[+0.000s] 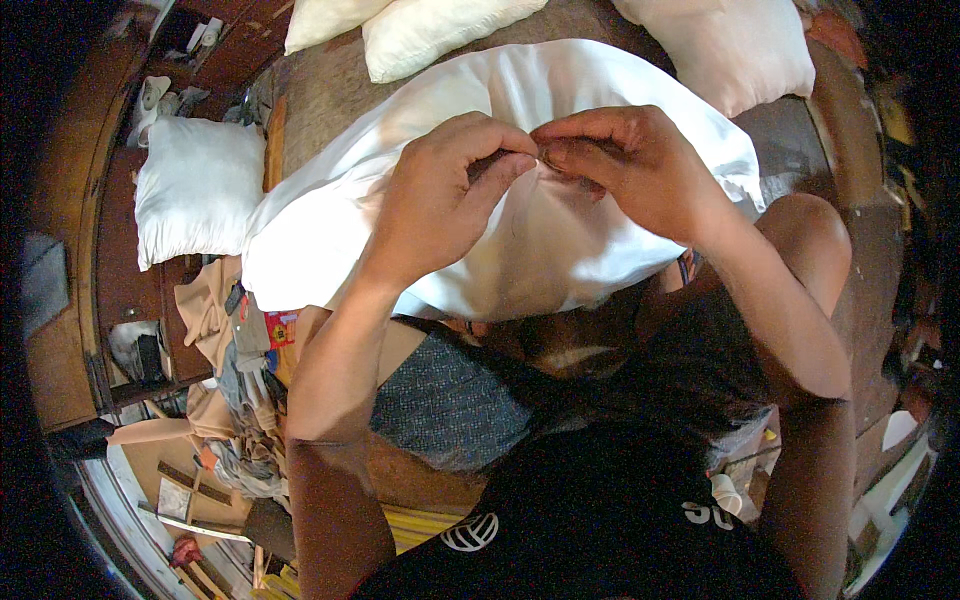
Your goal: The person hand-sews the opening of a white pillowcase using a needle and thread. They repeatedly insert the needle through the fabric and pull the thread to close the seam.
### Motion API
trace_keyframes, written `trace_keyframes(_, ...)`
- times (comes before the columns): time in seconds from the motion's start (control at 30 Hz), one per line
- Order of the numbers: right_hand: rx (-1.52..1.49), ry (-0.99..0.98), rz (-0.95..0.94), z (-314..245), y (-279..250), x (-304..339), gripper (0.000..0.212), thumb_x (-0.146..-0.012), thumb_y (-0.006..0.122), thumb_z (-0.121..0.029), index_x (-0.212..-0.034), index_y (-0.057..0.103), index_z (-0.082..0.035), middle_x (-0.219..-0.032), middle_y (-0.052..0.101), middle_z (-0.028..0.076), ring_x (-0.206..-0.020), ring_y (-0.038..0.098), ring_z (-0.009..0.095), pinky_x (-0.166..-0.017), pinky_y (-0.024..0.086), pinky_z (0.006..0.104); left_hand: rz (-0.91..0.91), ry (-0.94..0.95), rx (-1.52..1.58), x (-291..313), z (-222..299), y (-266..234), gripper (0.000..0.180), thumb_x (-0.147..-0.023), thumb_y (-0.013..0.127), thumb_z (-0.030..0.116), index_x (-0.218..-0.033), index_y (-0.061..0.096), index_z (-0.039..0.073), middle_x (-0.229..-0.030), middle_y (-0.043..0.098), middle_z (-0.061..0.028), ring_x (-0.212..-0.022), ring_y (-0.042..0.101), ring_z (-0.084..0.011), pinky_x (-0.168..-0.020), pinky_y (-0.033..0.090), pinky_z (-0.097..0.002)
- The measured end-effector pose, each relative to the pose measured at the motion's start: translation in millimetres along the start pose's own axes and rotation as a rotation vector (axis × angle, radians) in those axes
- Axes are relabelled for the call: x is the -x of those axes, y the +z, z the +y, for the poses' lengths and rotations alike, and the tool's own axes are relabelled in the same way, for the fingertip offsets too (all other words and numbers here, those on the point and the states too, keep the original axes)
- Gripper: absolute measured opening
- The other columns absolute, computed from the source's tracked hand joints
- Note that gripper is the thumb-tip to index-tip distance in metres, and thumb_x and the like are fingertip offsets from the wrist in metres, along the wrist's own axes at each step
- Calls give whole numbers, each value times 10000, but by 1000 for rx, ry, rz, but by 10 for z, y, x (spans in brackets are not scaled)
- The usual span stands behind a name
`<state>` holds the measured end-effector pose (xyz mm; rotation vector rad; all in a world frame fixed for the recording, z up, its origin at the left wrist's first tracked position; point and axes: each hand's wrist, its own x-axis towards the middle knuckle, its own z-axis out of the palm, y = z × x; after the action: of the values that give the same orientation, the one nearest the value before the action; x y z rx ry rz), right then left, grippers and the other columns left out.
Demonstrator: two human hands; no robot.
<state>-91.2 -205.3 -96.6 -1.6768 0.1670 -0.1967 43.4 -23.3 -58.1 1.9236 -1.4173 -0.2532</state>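
Two hands meet at the middle of a large white pillow (560,250) that lies across the person's lap and raised knee, its far end reaching toward the brown mat (330,95) beyond. The left hand (445,195) has its fingers (500,170) curled tight, thumb and forefinger pressed together on a small fold of the white cloth near the pillow's seam; the other fingers bend in behind them, nearly shut. The right hand (625,165) mirrors it, its fingertips (555,150) pinched on the same bit of fabric, touching the left hand's fingertips; whether something thin such as a needle is held between them is too small to tell. Both wrists are bent downward, the knuckles arch above the cloth, and the forearms come up from the lower edge and angle inward, so that the elbows spread wide and the hands close in together. The cloth puckers slightly beneath the pinch. To the left, a smaller white pillow (195,185) rests apart on a wooden surface, and three more white pillows (430,30) lie along the top of the mat, well apart from the hands. A heap of cloth scraps (235,400) sits beside the left elbow.
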Motion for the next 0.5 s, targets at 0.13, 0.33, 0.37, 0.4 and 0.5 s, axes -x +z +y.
trace_keyframes(0.13,905,-544,358,-171,6,127,267,-860,773,-85,-1127,765,-97,-1381,634,129,-1306,581,349,-1055,503,432,-29,16,-25,-7,-63,-54,117,-958,724,91,-1031,727,-1,-975,730,-125,-916,704,-243,-829,539,-333)
trace_keyframes(0.33,969,-793,282,-61,184,111,300,-808,776,-171,-1093,719,-97,-1364,613,99,-1204,616,336,-1026,524,468,-18,22,-33,-12,-58,-38,97,-956,709,69,-1018,720,-5,-967,734,-130,-923,710,-250,-835,545,-348)
trace_keyframes(0.37,927,-791,247,-73,203,126,296,-793,770,-166,-1076,725,-89,-1330,626,96,-1197,623,330,-1017,529,471,-32,-9,-43,-2,-64,-58,101,-957,708,73,-1022,722,-3,-966,734,-130,-922,709,-248,-836,545,-348)
trace_keyframes(0.4,885,-785,214,-79,223,151,293,-779,763,-161,-1058,732,-81,-1295,640,94,-1190,630,324,-1008,534,474,-47,-39,-54,6,-68,-69,106,-958,707,77,-1026,725,-2,-965,735,-130,-921,709,-247,-837,546,-348)
trace_keyframes(0.5,860,-889,91,-151,334,316,335,-712,736,-133,-1034,763,-47,-1134,686,76,-1150,657,315,-957,558,474,-54,-15,63,5,-57,-37,125,-971,694,101,-1038,729,2,-965,735,-129,-918,704,-233,-838,546,-344)
